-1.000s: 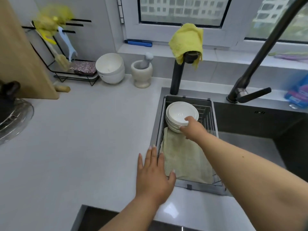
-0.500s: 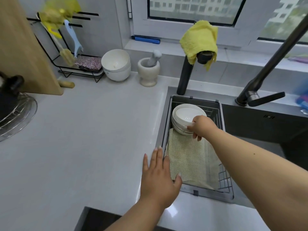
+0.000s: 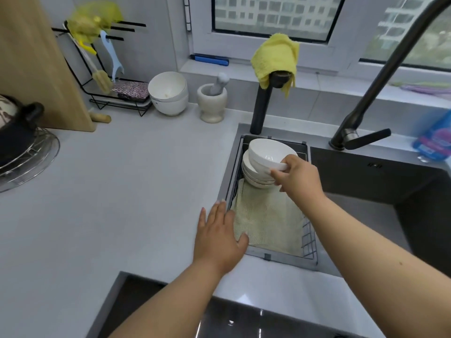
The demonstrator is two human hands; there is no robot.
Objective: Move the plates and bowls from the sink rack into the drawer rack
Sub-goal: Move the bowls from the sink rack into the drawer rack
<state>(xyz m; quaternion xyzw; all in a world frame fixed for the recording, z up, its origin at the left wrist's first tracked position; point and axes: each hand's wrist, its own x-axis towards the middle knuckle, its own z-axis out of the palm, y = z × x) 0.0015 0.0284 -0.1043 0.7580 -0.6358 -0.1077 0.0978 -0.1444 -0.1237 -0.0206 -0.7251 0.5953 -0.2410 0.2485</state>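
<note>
The right hand pinches the near rim of the top bowl, thumb on the inside and fingers curled under the outside, so that this white bowl tilts above the stack of bowls it sat in. The stack stands at the far end of the sink rack, a dark wire basket set into the left side of the sink. A pale green cloth lines the rack's floor, running from under the stack to the near end. The left hand lies flat on the grey table, fingers straight and close together, thumb spread toward the rack's near left corner. Farther back on the table stand 2 nested white bowls and a stone mortar with its pestle.
</note>
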